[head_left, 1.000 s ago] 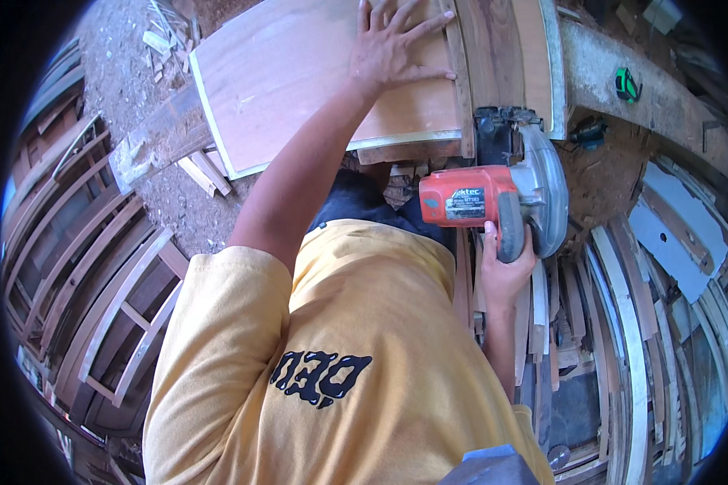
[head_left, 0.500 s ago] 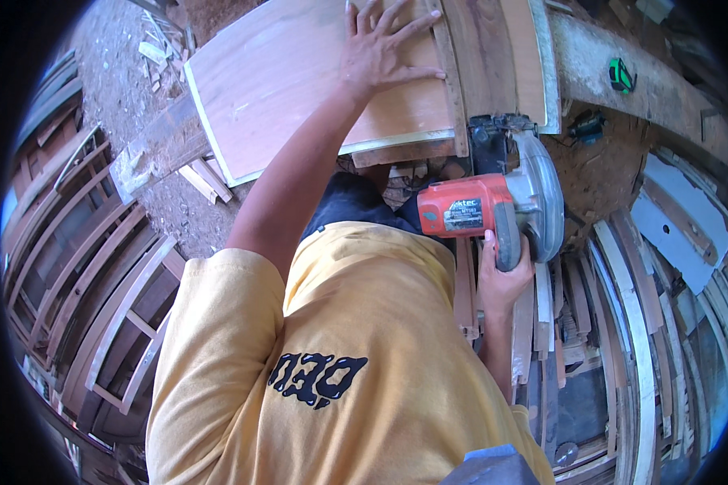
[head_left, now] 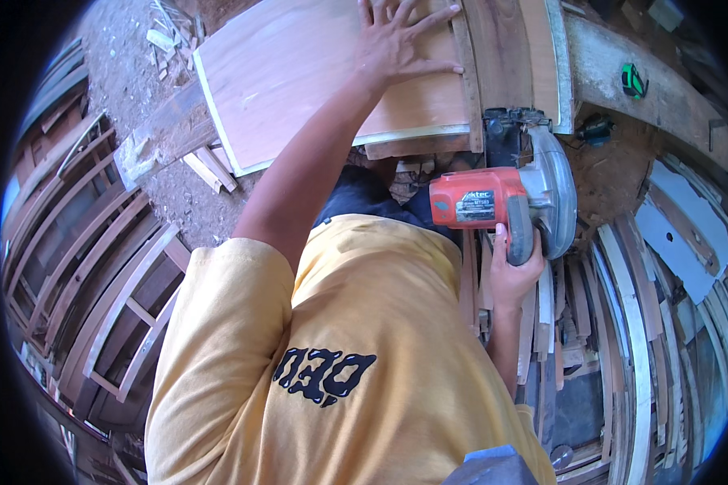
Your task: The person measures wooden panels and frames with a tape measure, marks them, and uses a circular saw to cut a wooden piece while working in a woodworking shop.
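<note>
My left hand lies flat with spread fingers on a pale plywood panel, its thumb and fingertips reaching a narrow wooden strip that runs along the panel. In my right hand is the black rear handle of a red circular saw, fingers wrapped round it. The saw's dark base plate meets the panel's near edge, just right of the strip. Its rounded grey guard hides the blade. Beyond the base plate stretches a brown wood surface.
A thick beam lies under the panel on the right, carrying a green tape measure. Another beam end shows at left. Curved wooden frames lean at left; long planks and a white board lie at right.
The whole view has shifted slightly, so everything appears a little farther right. Both hands keep their places on the panel and saw, and the saw stays at the near edge.
</note>
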{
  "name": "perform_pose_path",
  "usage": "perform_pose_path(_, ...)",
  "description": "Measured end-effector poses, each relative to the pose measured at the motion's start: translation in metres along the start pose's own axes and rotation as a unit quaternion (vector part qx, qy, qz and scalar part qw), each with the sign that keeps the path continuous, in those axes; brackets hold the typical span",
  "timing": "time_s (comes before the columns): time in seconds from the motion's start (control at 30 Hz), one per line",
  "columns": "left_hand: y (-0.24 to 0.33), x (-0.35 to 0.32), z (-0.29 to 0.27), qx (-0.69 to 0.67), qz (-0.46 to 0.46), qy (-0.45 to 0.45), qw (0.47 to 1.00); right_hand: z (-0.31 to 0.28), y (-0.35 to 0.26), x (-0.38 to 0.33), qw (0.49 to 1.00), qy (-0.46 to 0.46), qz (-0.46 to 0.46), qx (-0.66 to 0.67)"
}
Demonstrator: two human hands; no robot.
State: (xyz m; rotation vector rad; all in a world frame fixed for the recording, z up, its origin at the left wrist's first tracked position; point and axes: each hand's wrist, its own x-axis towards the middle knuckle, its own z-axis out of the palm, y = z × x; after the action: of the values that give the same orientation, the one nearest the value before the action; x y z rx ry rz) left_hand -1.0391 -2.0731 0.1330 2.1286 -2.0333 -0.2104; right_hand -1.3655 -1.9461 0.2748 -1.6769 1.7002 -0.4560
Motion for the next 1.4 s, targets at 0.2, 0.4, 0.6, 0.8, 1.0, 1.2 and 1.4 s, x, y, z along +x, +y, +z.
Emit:
perform_pose_path(0.2,-0.005,-0.002,0.003,-0.003,0.002,-0.009,1.0,-0.002,-0.004,0.002,1.0,-0.014,0.011,0.004)
perform_pose_path(0.4,0.005,-0.066,0.0,-0.078,0.104,0.011,0.991,-0.004,-0.002,0.003,1.0,-0.021,0.018,0.012)
perform_pose_path(0.6,0.029,-0.114,-0.005,-0.051,0.081,-0.111,0.989,-0.003,0.001,0.006,1.0,-0.025,0.007,0.014)
perform_pose_path(0.8,0.03,-0.115,-0.003,-0.069,0.075,-0.09,0.991,-0.003,0.0,0.004,1.0,-0.022,0.004,0.013)
perform_pose_path(1.0,0.032,-0.113,-0.004,-0.05,0.075,-0.094,0.991,-0.001,-0.001,0.005,0.998,-0.032,0.033,0.03)
perform_pose_path(1.2,0.045,-0.102,-0.025,-0.002,0.08,-0.128,0.989,-0.002,-0.003,0.007,0.998,-0.039,0.031,0.033)
perform_pose_path(1.4,0.039,-0.085,-0.006,-0.105,0.181,-0.142,0.968,-0.005,-0.009,0.008,0.997,-0.046,0.052,0.026)
